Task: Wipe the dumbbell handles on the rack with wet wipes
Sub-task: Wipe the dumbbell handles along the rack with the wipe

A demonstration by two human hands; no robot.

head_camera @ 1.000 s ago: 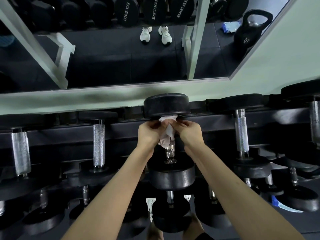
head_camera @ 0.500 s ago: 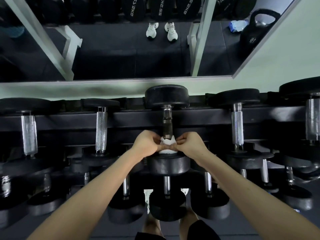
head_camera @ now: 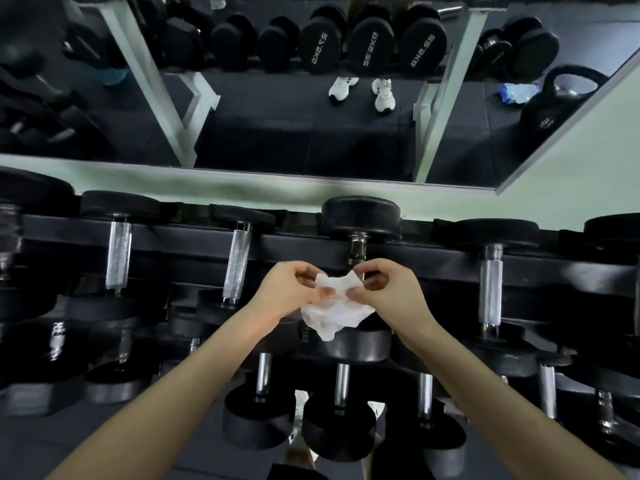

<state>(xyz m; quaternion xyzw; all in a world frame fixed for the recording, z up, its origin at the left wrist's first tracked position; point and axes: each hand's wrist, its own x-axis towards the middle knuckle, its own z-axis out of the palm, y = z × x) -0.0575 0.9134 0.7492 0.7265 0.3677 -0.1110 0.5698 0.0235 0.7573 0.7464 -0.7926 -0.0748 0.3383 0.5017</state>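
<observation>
The left hand [head_camera: 284, 292] and right hand [head_camera: 391, 289] pinch with curled fingers a crumpled, limp white wet wipe [head_camera: 332, 313] just in front of the dark cylindrical handle [head_camera: 356, 249] of a round-ended black dumbbell [head_camera: 360, 216] on the rack [head_camera: 433, 258].

Both hands [head_camera: 341, 292] pinch wet wipe [head_camera: 334, 311] over dumbbell handle [head_camera: 356, 252].

A black rack [head_camera: 180, 245] carries everything in tiers. Across its top rails lie black-headed dumbbells [head_camera: 236, 263], side by side (handles running front to back, mostly knurled silver). The lower dumbbells [head_camera: 337, 427] rest on the tier beneath, nearer the camera, also side by side.
</observation>
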